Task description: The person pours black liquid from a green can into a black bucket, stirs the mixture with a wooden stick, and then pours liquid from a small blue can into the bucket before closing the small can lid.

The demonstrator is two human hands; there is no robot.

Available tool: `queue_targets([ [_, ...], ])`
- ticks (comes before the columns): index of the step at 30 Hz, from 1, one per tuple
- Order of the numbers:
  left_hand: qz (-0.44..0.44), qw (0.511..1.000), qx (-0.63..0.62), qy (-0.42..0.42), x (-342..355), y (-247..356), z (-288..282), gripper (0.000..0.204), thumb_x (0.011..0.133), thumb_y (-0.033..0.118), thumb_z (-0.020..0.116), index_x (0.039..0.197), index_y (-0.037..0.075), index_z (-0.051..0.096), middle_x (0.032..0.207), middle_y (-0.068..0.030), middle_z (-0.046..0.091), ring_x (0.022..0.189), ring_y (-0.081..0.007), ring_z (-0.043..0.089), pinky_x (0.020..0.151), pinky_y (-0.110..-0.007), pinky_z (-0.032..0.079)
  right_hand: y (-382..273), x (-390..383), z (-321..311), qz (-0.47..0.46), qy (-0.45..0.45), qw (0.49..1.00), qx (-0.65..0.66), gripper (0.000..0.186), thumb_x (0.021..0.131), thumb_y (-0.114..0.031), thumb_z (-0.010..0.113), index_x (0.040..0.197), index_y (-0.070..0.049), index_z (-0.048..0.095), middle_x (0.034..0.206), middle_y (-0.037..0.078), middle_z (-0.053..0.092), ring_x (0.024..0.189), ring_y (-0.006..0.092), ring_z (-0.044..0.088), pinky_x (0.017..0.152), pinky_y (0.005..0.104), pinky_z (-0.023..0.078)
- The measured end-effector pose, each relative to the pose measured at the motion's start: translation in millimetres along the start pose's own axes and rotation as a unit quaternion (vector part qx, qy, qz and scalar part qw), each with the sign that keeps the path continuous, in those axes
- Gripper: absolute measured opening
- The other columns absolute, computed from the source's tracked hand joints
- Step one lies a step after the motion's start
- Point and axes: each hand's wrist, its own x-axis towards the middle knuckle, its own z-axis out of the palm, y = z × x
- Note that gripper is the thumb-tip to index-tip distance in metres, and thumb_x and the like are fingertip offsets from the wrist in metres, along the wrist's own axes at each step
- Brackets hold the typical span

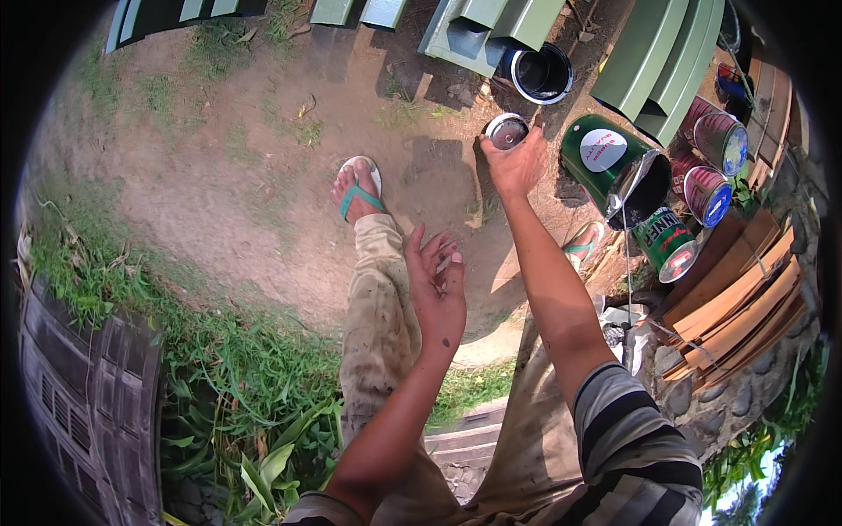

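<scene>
My right hand (517,164) is closed around a small round container (506,132) with a pale rim, its fingers along the near and right sides. What the container holds is hard to make out. Just beyond it stands a black bucket (568,77) with a light rim and a dark inside. To the right of my right hand is a large green can (583,153) with a white round label and a ragged silvery edge at its dark opening. My left hand (436,279) is raised over the dirt by my left leg, palm up, fingers loosely apart and holding nothing.
Green folded metal panels (653,74) reach in along the far side. A smaller green can (664,245) and maroon cans (715,136) stand at the right. Brown boards (732,307) are stacked over stones. My sandalled foot (360,188) is on the dirt; grass (237,368) grows left.
</scene>
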Motion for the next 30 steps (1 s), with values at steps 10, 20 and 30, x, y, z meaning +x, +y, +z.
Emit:
queue_targets([
  [10,-0.158,0.986,-0.046,0.012,24.6,-18.0,-2.9,0.017,0.098,0.020,0.063,0.108,0.006,0.063,0.094,-0.0009,0.065,0.086,-0.0080,0.059,0.076,-0.027,0.049,7.3,-108.8,-141.7,-0.224,-0.327,0.914,0.088,0.120,0.061,-0.037,0.089,0.157,-0.015,0.021,0.131,0.020,0.053,0.116,0.0379,0.058,0.097,0.0482,0.046],
  [20,-0.178,0.984,-0.008,0.002,15.8,-29.2,13.4,0.011,0.094,0.018,0.068,0.095,0.007,0.068,0.078,0.0021,0.065,0.064,-0.0050,0.058,0.054,-0.022,0.046,55.6,-83.5,-139.6,-0.199,-0.270,0.912,0.238,0.023,0.092,-0.021,0.068,0.108,-0.005,0.071,0.099,0.017,0.067,0.091,0.0340,0.066,0.080,0.0398,0.050],
  [30,-0.193,0.981,0.005,-0.026,10.5,-41.5,20.8,0.013,0.092,0.020,0.071,0.093,0.008,0.068,0.076,0.0026,0.065,0.060,-0.0047,0.057,0.053,-0.022,0.045,77.1,-77.9,-114.0,-0.107,-0.313,0.889,0.315,0.012,0.093,-0.011,0.068,0.097,0.000,0.071,0.091,0.005,0.071,0.086,0.0115,0.063,0.079,0.0289,0.049],
])
